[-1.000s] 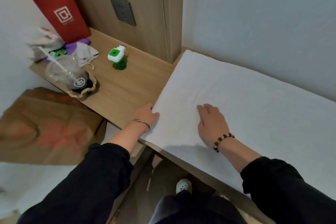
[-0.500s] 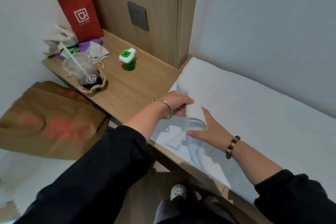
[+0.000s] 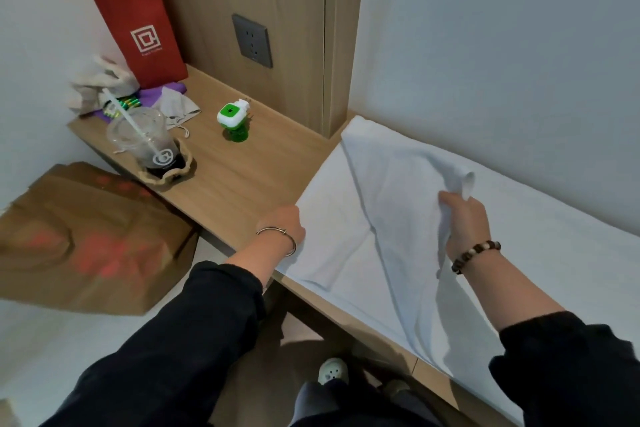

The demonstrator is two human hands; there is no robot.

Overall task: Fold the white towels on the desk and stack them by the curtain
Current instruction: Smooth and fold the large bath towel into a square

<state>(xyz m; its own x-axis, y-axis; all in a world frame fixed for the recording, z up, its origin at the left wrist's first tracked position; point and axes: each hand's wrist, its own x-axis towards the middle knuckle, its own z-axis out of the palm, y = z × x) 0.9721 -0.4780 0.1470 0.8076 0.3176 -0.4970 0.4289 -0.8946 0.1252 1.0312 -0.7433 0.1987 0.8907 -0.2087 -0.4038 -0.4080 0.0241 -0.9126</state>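
White towel (image 3: pixel 398 191) lay spread over the 3 o'clock half of the desk (image 3: pixel 249 177), looking soft, light and limp. Right hand (image 3: pixel 464 218) gripped a raised, bunched fold. Left hand (image 3: pixel 282 222) sat at its 9 o'clock edge, fingers hidden, grip unclear. Corners seemed the best holds.

Left of the left hand (image 3: pixel 285 224), bare desk (image 3: pixel 242 184) lies open as far as the green-and-white plug-in device (image 3: pixel 233 120) and the plastic cup (image 3: pixel 149 146), with a red paper bag (image 3: pixel 138 31) and small clutter crowding the far corner behind them. Beyond both hands the wooden panel (image 3: pixel 341 45) and the pale wall (image 3: pixel 502 45) close off the far side. Between the hands the white towel (image 3: pixel 391 218) lies low, and only the fold gripped by the right hand (image 3: pixel 464 222) rises above it.
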